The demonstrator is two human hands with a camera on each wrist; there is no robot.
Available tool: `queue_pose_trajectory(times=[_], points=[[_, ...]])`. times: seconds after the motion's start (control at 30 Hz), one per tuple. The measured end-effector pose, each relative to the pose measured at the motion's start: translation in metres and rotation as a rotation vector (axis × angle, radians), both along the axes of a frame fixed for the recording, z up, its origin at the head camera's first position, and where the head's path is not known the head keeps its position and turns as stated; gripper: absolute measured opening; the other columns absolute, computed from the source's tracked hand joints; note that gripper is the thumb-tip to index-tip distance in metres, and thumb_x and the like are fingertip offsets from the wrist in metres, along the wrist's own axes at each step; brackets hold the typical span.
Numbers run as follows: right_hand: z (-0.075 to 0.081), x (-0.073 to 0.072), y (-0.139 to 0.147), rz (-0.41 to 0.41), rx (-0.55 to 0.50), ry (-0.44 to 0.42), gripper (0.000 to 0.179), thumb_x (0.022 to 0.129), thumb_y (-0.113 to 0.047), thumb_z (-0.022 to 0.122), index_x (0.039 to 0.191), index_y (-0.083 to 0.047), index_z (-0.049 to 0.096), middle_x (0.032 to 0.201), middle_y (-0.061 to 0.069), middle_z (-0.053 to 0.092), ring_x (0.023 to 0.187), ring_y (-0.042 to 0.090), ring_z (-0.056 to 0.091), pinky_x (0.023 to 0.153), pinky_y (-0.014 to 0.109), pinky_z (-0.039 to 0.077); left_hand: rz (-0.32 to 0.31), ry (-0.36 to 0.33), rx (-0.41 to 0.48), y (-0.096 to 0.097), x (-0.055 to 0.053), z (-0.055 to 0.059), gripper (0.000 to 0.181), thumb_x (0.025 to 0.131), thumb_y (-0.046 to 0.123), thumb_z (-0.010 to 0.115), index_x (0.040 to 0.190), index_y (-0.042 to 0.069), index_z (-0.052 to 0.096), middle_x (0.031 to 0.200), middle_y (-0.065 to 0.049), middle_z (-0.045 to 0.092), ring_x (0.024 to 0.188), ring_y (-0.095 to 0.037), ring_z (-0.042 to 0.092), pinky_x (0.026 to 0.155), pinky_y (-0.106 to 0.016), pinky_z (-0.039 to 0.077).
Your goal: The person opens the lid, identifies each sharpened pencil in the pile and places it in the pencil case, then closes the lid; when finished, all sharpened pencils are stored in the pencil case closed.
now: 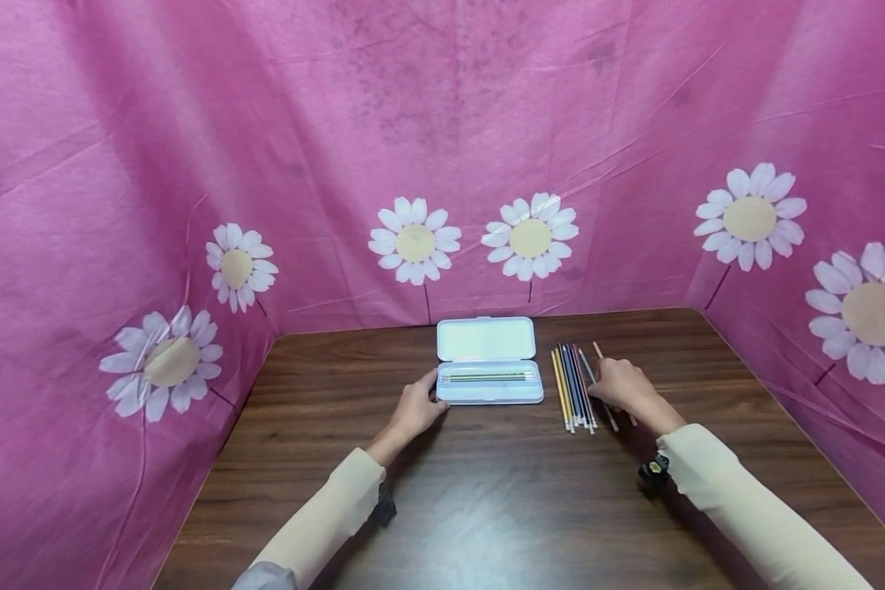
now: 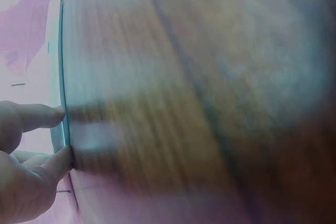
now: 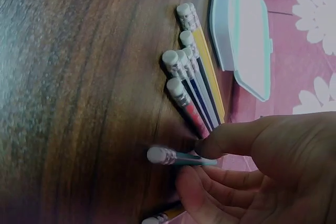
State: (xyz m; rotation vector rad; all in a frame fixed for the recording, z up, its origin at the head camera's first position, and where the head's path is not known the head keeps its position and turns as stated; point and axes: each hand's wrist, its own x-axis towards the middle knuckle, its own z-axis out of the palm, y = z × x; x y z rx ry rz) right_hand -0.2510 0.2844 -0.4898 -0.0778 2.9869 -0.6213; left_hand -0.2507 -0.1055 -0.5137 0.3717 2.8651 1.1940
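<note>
R hand [image 1: 623, 383] has the teal pencil [image 3: 184, 157] pinched btwn thumb and index, gap about shaft-width, hold partway along, eraser end sticking out toward the person. L hand [image 1: 416, 408] grips the near-left corner of the open pencil case [image 1: 489, 401], thumb at the front wall. For a clean pick-up I'd keep thumb & index squarely opp. each other, since a thin shaft could roll or twist; lift straight up so it doesn't nudge the pencil bunch [image 1: 574, 389] just L of it or the yellow pencil [image 3: 171, 213] on the other side. L hand should only steady, w/o shoving, or the case may slide on the table [image 1: 472, 492]. Case sits L of the bunch, lid [image 1: 485, 339] back, w/ a few striped pencils [image 1: 487, 377] lying lengthwise inside.
</note>
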Motion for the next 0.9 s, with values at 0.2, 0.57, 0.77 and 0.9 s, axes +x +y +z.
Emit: queue_pose_trajectory(times=[0.2, 0.57, 0.77, 0.9], points=[[0.002, 0.004, -0.003, -0.031, 0.001, -0.043, 0.033, 0.088, -0.018, 0.067, 0.059, -0.015, 0.052, 0.051, 0.004, 0.059, 0.045, 0.018, 0.061, 0.052, 0.036, 0.048, -0.004, 0.000, 0.000, 0.000, 0.000, 0.001, 0.073, 0.091, 0.004, 0.079, 0.157, -0.004, 0.048, 0.152, -0.025, 0.059, 0.136, -0.033, 0.061, 0.113, -0.050, 0.052], [-0.001, -0.001, 0.002, -0.037, -0.036, 0.029, 0.031, 0.088, -0.024, 0.071, 0.064, -0.016, 0.053, 0.058, 0.003, 0.059, 0.052, 0.021, 0.059, 0.055, 0.038, 0.047, 0.000, -0.002, -0.005, -0.001, -0.001, 0.000, 0.073, 0.092, 0.004, 0.079, 0.158, -0.003, 0.047, 0.152, -0.024, 0.059, 0.138, -0.032, 0.060, 0.114, -0.050, 0.051], [0.009, -0.001, -0.004, -0.014, -0.033, 0.068, 0.018, 0.086, -0.022, 0.070, 0.082, -0.009, 0.059, 0.072, 0.007, 0.061, 0.067, 0.027, 0.061, 0.061, 0.040, 0.048, -0.004, 0.002, -0.004, -0.001, 0.001, 0.001, 0.072, 0.093, 0.004, 0.079, 0.157, -0.004, 0.047, 0.151, -0.025, 0.060, 0.135, -0.031, 0.062, 0.113, -0.050, 0.052], [0.019, -0.001, -0.011, 0.004, -0.030, 0.117, 0.017, 0.086, -0.020, 0.070, 0.086, -0.008, 0.058, 0.076, 0.007, 0.061, 0.071, 0.027, 0.059, 0.061, 0.040, 0.046, 0.000, -0.001, -0.008, -0.001, 0.000, 0.000, 0.072, 0.093, 0.005, 0.078, 0.158, -0.003, 0.047, 0.152, -0.024, 0.059, 0.135, -0.031, 0.061, 0.114, -0.050, 0.051]])
